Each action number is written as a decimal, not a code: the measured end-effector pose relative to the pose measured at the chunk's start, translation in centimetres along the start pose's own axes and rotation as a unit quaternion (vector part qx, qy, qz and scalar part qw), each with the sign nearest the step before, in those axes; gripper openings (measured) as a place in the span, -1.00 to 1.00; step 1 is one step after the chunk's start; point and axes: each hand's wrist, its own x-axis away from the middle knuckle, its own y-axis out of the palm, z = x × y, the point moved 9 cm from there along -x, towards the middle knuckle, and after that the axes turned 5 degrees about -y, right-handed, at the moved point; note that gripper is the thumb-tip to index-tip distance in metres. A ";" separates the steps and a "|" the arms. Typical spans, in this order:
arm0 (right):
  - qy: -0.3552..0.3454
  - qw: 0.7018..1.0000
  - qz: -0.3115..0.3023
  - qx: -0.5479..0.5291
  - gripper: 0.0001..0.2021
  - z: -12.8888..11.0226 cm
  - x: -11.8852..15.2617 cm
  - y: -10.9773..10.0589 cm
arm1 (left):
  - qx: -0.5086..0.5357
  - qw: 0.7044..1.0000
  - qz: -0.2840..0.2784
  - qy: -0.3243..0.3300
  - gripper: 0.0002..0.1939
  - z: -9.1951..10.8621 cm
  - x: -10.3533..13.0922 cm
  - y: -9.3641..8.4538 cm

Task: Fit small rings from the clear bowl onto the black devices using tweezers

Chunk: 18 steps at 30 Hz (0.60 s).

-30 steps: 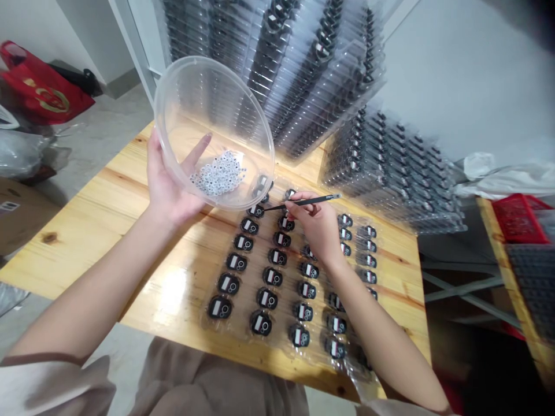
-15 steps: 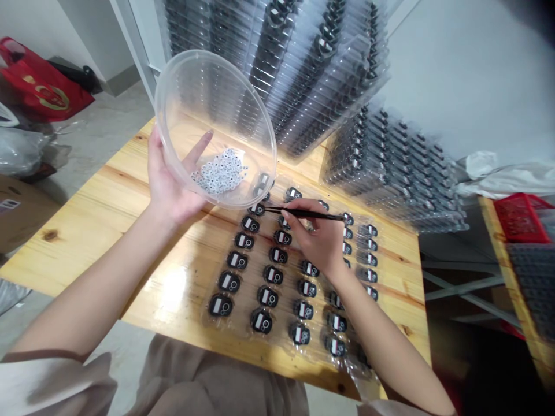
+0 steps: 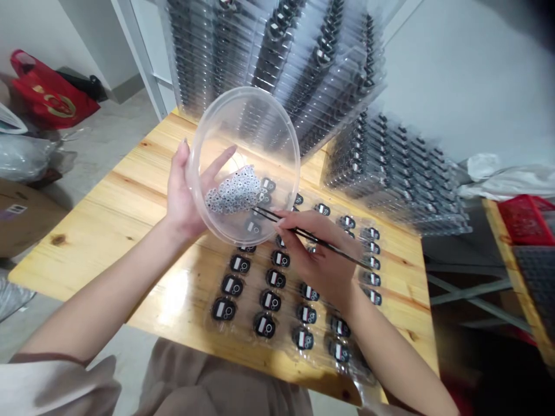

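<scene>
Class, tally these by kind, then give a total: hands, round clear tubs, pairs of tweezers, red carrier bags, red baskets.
Hands: 2 (left hand, right hand)
Round clear tub: 1
Tweezers: 1 pair
Red carrier bag: 1
Red basket: 1
Total: 6

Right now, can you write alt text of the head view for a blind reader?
The left hand holds a tilted clear tub of tiny pale pieces; the right hand holds dark tweezers, tips at the pile. Black parts sit in rows in a clear tray on a wooden table.
</scene>
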 end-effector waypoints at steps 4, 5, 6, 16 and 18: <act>-0.038 0.998 -0.005 0.040 -0.80 -0.1 -0.1 0.4 | 0.020 1.000 -0.016 0.008 -0.15 -0.1 -0.2 0.0; -0.049 0.998 -0.008 0.043 -0.79 -0.2 -0.1 0.5 | 0.022 1.000 -0.021 0.007 -0.16 -0.1 -0.2 0.1; -0.060 0.997 -0.011 0.044 -0.79 -0.4 -0.1 0.6 | 0.024 0.999 -0.025 0.006 -0.18 -0.2 -0.2 0.1; -0.080 0.995 -0.041 0.039 -0.76 -0.6 -0.4 1.5 | 0.021 1.000 -0.012 0.020 -0.23 0.0 -0.3 -0.1; -0.083 0.995 -0.042 0.036 -0.75 -0.5 -0.4 1.7 | 0.019 1.000 -0.010 0.020 -0.25 -0.1 -0.2 -0.1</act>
